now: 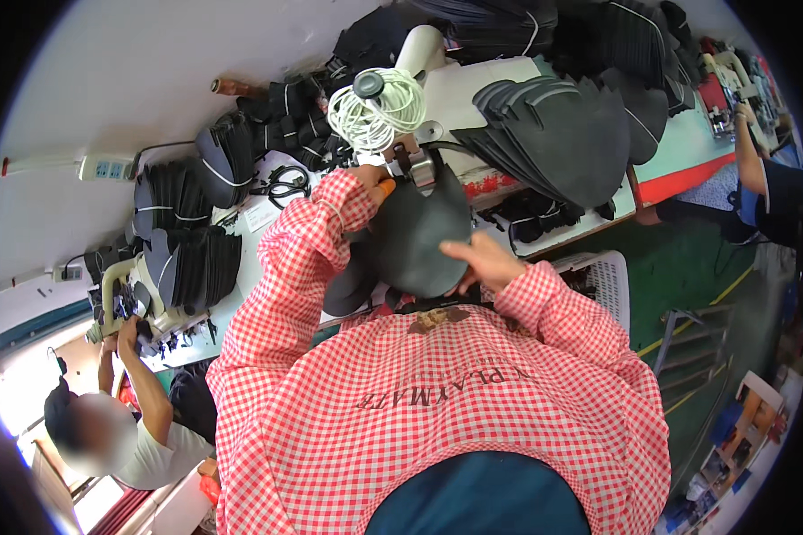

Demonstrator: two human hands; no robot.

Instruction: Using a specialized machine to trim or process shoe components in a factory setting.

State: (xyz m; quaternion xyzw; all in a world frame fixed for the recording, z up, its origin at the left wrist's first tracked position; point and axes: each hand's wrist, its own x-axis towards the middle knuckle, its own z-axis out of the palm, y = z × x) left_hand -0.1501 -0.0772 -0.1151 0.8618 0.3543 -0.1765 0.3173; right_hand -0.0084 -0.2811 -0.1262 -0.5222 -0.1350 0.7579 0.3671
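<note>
A large curved black sheet piece lies under the metal head of a white bench machine. My right hand grips its near right edge, thumb on top and the other fingers partly out of sight below. At the piece's far left edge, close beside the metal head, my left hand is closed with bent fingers; something orange shows at a finger. Another dark piece rests under the left side of the sheet. A coil of white cord hangs on the machine.
Fanned black pieces are stacked right of the machine. Tied black bundles and scissors lie to the left. A white plastic basket stands at my right. Co-workers sit at machines at far left and far right.
</note>
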